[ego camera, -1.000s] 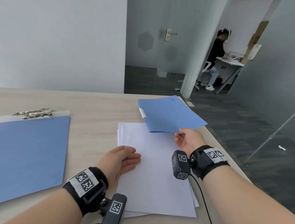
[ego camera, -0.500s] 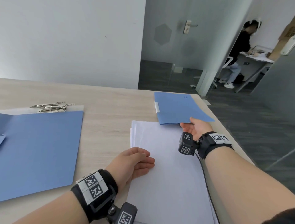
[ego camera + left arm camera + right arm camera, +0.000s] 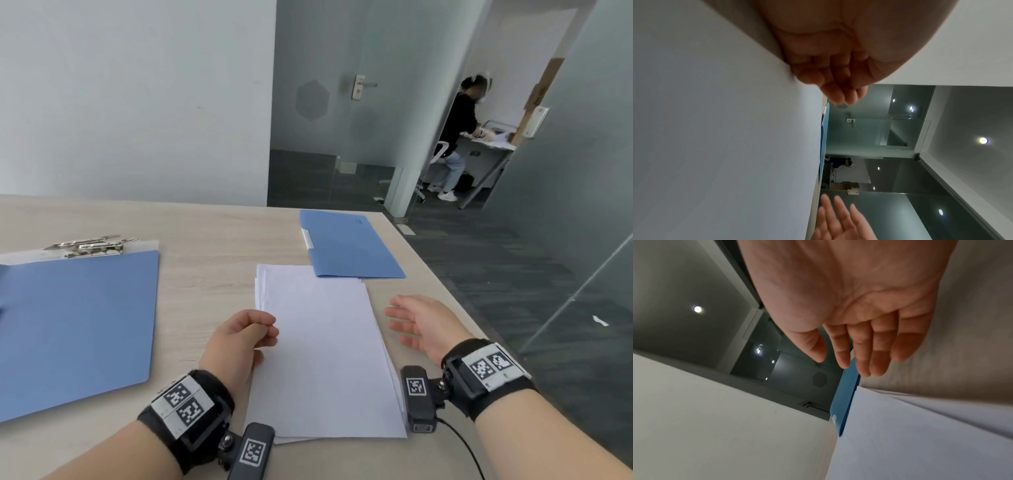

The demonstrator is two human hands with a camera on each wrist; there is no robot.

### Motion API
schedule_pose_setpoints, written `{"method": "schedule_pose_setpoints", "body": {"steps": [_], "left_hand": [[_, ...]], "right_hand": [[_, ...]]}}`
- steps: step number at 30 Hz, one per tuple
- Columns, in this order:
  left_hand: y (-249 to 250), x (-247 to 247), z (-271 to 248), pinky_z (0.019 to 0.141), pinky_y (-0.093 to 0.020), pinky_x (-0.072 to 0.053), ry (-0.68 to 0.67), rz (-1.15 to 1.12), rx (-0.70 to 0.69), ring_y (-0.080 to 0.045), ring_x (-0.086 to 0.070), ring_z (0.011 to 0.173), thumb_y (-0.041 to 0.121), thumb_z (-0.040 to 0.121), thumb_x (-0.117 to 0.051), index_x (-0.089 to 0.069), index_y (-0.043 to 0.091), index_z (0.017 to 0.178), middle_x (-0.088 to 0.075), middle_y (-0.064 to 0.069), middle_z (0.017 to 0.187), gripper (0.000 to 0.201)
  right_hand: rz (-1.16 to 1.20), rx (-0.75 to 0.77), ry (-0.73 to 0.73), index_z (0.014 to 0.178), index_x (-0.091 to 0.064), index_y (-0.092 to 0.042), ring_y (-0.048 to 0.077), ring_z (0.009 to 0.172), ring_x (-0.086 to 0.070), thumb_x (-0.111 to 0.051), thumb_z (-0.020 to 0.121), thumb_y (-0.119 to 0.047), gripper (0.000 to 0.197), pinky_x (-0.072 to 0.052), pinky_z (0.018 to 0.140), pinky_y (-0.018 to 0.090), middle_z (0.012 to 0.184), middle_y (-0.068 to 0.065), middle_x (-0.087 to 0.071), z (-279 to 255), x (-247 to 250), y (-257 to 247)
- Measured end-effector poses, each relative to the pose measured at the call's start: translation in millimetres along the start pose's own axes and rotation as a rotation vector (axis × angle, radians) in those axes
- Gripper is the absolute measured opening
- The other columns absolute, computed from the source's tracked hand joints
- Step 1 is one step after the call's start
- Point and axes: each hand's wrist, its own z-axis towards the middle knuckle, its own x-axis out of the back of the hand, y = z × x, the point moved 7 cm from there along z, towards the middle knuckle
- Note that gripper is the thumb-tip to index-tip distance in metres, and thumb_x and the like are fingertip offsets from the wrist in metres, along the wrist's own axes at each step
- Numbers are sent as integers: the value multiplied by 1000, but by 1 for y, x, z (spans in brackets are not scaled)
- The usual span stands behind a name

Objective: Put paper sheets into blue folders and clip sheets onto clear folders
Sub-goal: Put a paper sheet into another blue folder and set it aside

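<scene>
A stack of white paper sheets [image 3: 325,353] lies on the wooden table [image 3: 212,246] in front of me. A closed blue folder [image 3: 349,245] lies flat beyond the stack, overlapping its far edge, near the table's right corner. My left hand [image 3: 251,334] rests at the stack's left edge with loosely curled fingers that hold nothing. My right hand [image 3: 416,323] hovers open just right of the stack, fingers straight, empty. The wrist views show the paper [image 3: 725,138] beside my left hand [image 3: 838,84], and my right hand [image 3: 855,353] above the folder's edge [image 3: 846,395].
A larger blue folder [image 3: 75,329] lies at the left, on a clear clipboard with a metal clip [image 3: 89,245] at its far end. The table's right edge [image 3: 445,284] runs close to my right hand. A person [image 3: 459,137] sits at a desk beyond a glass wall.
My right hand let go of the small blue folder, which now lies flat on the table, and drew back toward me with fingers spread. The left hand stayed at the stack.
</scene>
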Motion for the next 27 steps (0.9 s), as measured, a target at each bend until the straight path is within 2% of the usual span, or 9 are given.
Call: {"method": "schedule_pose_setpoints", "body": {"steps": [3,5,9,12,14,18,22,25,27], "left_hand": [[8,15,-1,58,-27,-37,117,183,-64,-17,-53,69,0,88,-48,-69,16,81,-65,-1,78,28],[11,16,-1,58,-24,-39,114,368,-86,-15,-52,66,5,89,-49,-72,20,95,-64,1,86,28],[8,-2,5,79,-21,-42,-60,819,-101,-16,-55,100,20,90,-54,-56,18,134,-53,-2,123,44],[3,-11,9,92,-30,-44,-114,1058,-43,-25,-54,106,29,86,-55,-58,14,114,-45,-6,125,32],[1,-14,9,96,-33,-45,-136,1153,-26,-28,-53,105,34,84,-55,-56,11,100,-44,-8,120,27],[-3,-18,8,106,-34,-37,-182,1224,-13,-29,-44,122,37,87,-52,-60,21,119,-39,-4,130,37],[-3,-16,8,108,-35,-36,-193,1189,-6,-27,-42,128,41,87,-54,-48,26,139,-38,-4,136,54],[-2,-13,11,101,-35,-42,-190,1160,-1,-28,-49,114,44,83,-53,-57,13,115,-44,-7,121,45],[-3,-14,10,102,-37,-42,-219,1159,13,-27,-47,114,49,73,-48,-59,14,106,-44,-5,117,50]], "right_hand": [[-110,6,-12,114,-66,-20,20,95,-68,-58,96,-33,24,-48,71,33,110,1,-74,-18,7,8],[-166,-5,-28,114,-65,-21,20,98,-68,-58,96,-34,23,-49,71,33,113,0,-72,-28,8,13],[-270,3,-42,106,-65,-22,22,97,-67,-56,96,-31,16,-50,78,34,109,0,-69,-40,6,20],[-317,24,-29,109,-66,-12,21,86,-63,-55,95,-27,23,-49,76,33,100,7,-66,-41,7,22],[-300,13,-26,102,-65,-18,22,87,-66,-54,97,-28,16,-53,81,37,106,9,-68,-42,6,25],[-224,-27,-44,94,-65,-11,25,79,-64,-56,94,-23,15,-51,70,35,88,9,-66,-43,1,30],[-250,-68,-48,94,-68,-5,22,68,-53,-61,89,-23,20,-42,54,26,78,9,-62,-41,1,33],[-256,-76,-42,91,-68,-8,19,61,-48,-61,89,-23,17,-39,50,23,76,8,-58,-38,2,34],[-249,-67,-48,90,-68,-6,20,59,-51,-60,91,-21,18,-41,51,25,76,9,-60,-36,2,35]]}}
